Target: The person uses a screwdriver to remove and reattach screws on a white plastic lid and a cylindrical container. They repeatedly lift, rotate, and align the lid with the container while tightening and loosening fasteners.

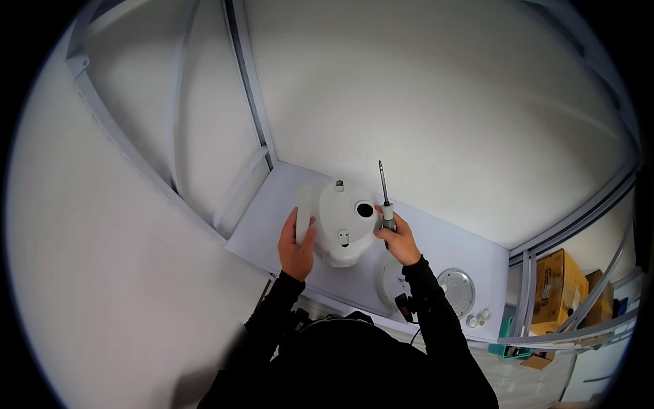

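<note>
A rounded white housing (334,217) is in front of me over the table, with a round dark hole and two small metal fittings on its face. My left hand (296,247) grips a pale flat edge piece (304,215) at the housing's left side, thumb in front and fingers behind. Whether that piece is part of the housing I cannot tell. In my right hand (400,240), closed around its grey handle, a screwdriver (384,187) points up and away from me. The right fingertips are close against the housing's right side.
A white round cover (393,283) lies partly behind my right forearm. Farther right on the light table (443,235) are a clear-rimmed disc (456,292) and several small white parts (479,318). Beyond the metal frame (524,293) stand cardboard boxes (557,290) and a teal basket (507,349).
</note>
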The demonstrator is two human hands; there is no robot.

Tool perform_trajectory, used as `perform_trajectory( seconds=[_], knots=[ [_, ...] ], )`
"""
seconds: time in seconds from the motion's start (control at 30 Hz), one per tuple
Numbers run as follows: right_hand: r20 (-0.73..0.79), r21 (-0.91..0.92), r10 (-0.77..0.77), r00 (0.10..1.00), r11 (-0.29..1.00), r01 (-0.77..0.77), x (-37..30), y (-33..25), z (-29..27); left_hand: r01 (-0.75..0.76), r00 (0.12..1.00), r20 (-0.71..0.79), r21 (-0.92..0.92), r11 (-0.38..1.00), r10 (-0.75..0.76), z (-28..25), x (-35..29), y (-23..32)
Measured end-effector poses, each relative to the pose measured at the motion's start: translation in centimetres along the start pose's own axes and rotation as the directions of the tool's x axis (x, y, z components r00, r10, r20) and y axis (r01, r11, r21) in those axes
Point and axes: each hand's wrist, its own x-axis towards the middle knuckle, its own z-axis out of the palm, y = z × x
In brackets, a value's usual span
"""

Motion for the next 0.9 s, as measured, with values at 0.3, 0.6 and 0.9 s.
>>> perform_trajectory(
  seconds=[0.3,0.6,0.9],
  knots=[
    [0.083,-0.028,0.026,0.996,0.999,-0.023,-5.6,0.1,0.4,-0.035,0.997,-0.058,0.202,0.979,0.048,-1.4,2.9,-0.5],
    [-0.021,-0.052,-0.058,0.998,0.997,0.056,-5.1,0.5,1.5,0.078,0.995,-0.065,0.109,0.991,-0.071,-4.1,2.9,-1.3],
    [-0.073,-0.071,0.070,0.995,0.995,-0.075,-4.9,-2.2,4.4,0.122,0.990,0.070,0.054,0.991,-0.126,-4.7,2.7,0.0]
  ],
)
